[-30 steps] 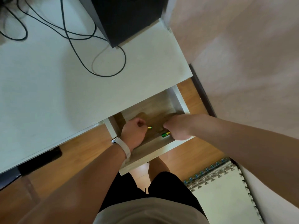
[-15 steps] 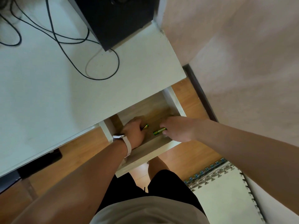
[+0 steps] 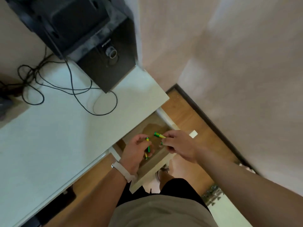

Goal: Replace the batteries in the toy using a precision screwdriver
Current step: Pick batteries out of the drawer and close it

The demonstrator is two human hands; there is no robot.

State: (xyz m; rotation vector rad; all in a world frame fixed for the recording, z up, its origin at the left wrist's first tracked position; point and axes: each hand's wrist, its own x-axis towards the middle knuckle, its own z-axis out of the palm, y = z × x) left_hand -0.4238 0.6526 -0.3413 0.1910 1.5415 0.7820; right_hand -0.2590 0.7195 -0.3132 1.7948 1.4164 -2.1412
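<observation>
Just over the open drawer [image 3: 150,172], the left hand [image 3: 134,152] curls round green batteries [image 3: 148,148] and the right hand [image 3: 179,145] pinches a battery [image 3: 159,135]. Behind, a speaker [image 3: 105,68] and cables [image 3: 73,90] sit on the desk [image 3: 49,136].

A white desk [image 3: 57,145] carries a black speaker [image 3: 105,69] at its far right corner, with thin black cables [image 3: 73,90] looping loosely across the top beside it. A dark, blurred item [image 3: 6,104], possibly another device, sits at the left edge. Below, a drawer [image 3: 147,177] stands open
</observation>
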